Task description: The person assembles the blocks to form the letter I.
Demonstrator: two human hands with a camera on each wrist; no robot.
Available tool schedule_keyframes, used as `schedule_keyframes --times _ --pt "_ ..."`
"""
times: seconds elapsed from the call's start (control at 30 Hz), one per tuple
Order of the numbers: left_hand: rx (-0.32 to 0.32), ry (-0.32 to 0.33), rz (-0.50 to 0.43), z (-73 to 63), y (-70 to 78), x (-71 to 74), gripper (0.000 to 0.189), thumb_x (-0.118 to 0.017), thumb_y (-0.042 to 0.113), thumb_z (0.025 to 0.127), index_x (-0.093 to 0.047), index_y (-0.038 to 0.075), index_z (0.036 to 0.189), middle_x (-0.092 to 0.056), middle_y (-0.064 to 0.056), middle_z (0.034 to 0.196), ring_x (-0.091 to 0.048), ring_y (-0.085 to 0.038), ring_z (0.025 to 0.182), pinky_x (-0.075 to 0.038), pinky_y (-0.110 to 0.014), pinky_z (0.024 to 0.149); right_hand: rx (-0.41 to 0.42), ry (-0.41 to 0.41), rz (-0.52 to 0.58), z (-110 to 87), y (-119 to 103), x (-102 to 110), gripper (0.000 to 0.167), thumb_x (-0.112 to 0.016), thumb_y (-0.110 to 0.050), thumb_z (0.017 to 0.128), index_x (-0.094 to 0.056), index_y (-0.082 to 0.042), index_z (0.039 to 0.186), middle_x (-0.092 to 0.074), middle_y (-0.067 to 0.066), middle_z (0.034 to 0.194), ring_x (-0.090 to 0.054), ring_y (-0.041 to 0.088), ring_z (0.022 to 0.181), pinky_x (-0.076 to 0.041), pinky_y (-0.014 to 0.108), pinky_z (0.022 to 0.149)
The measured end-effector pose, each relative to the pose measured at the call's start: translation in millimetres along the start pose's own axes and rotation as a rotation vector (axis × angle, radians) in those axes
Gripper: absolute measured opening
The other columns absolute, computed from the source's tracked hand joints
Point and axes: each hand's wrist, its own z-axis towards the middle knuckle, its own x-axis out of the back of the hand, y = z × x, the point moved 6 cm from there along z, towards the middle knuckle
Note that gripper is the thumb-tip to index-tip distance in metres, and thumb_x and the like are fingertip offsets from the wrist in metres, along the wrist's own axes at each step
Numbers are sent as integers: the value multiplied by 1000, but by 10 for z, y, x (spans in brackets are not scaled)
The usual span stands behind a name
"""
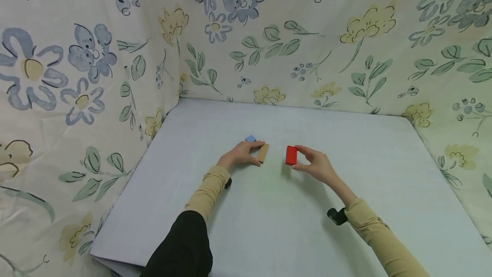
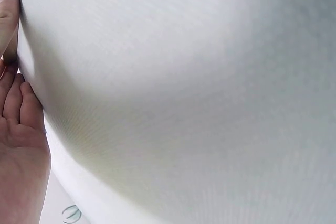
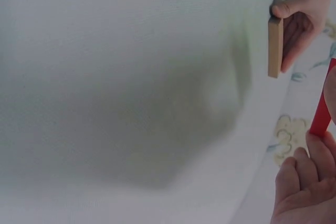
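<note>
A tan wooden block (image 1: 263,153) stands on the white tabletop, and my left hand (image 1: 241,153) pinches it by its ends between thumb and fingers. The right wrist view also shows this wooden block (image 3: 275,48) in the left hand (image 3: 303,17). To its right, my right hand (image 1: 317,166) holds a red block (image 1: 291,155) between thumb and fingertips, raised off the table. In the right wrist view the red block (image 3: 321,109) is cut by the frame edge. A blue block (image 1: 250,138) lies just behind the left hand, partly covered by it.
The white table (image 1: 346,140) reaches back to a floral curtain (image 1: 269,54), which also hangs along the left and right sides. Small dark devices sit at both wrists, the right one (image 1: 337,216) more visible. Black cloth (image 1: 180,247) covers part of the left arm.
</note>
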Motion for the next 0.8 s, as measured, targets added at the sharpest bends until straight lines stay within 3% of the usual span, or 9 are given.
schedule_keyframes --times 0.4,0.8 --pt "7 -3 -10 11 -14 -8 82 -80 28 75 -38 25 146 -37 1 152 -32 -21 141 -29 -41 115 40 5 -16 -5 -35 -68 66 -77 -16 78 -49 -1 136 -52 21 137 -49 39 126 -43 46 101" --pt "-4 0 -3 16 -10 -11 82 -80 28 75 -39 24 146 -38 1 151 -31 -21 142 -28 -40 116 22 -32 -9 -3 11 -175 67 -77 -15 78 -48 -1 137 -50 20 139 -48 37 129 -43 44 102"
